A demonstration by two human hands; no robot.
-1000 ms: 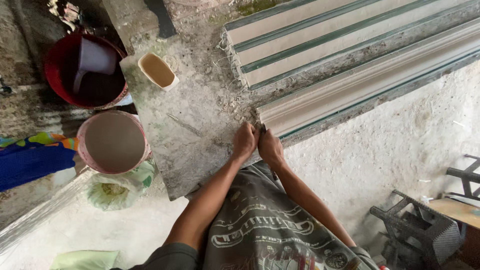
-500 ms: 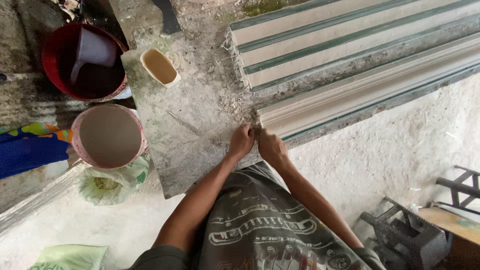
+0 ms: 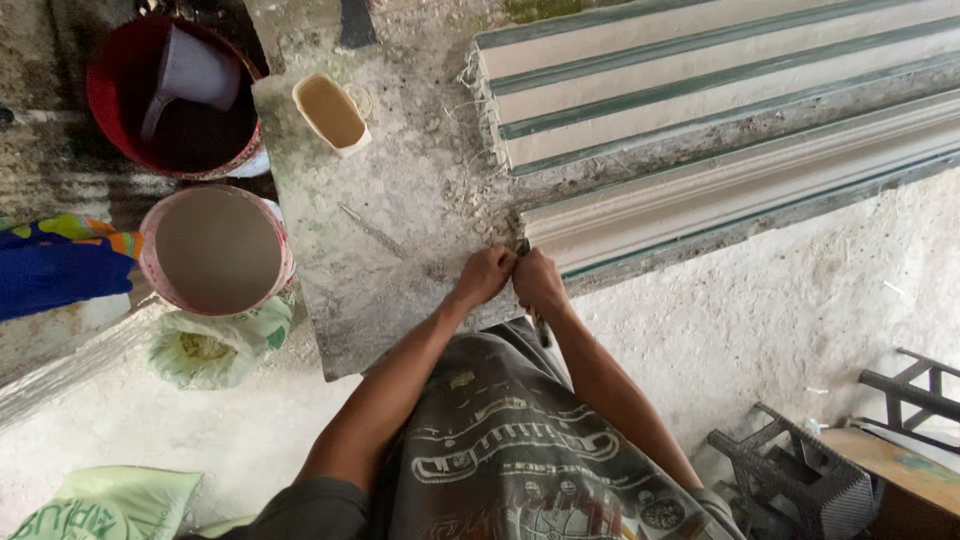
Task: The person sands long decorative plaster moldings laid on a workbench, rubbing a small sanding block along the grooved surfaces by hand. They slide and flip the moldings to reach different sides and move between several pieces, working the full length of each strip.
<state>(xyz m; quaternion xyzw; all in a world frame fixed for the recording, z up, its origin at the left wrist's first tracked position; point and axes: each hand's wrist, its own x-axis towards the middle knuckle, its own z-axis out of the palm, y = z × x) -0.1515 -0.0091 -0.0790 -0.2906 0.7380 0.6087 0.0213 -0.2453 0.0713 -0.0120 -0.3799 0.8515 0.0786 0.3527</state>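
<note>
Plaster cornice moulding (image 3: 740, 195) is laid lengthwise along the slab's (image 3: 400, 210) near edge, running off right; its left end is pinched by left hand (image 3: 485, 275) and right hand (image 3: 538, 280).

Dusty pale concrete floor (image 3: 780, 300), daylit, rough grey slab (image 3: 400, 200).

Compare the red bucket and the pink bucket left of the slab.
The red plastic bucket holds dark liquid and a grey scoop; the pink plastic bucket is filled to near its rim with a smooth grey-brown mix, with no tool inside. Red sits farther from the person, pink nearer. Both are round and open-topped.
</note>
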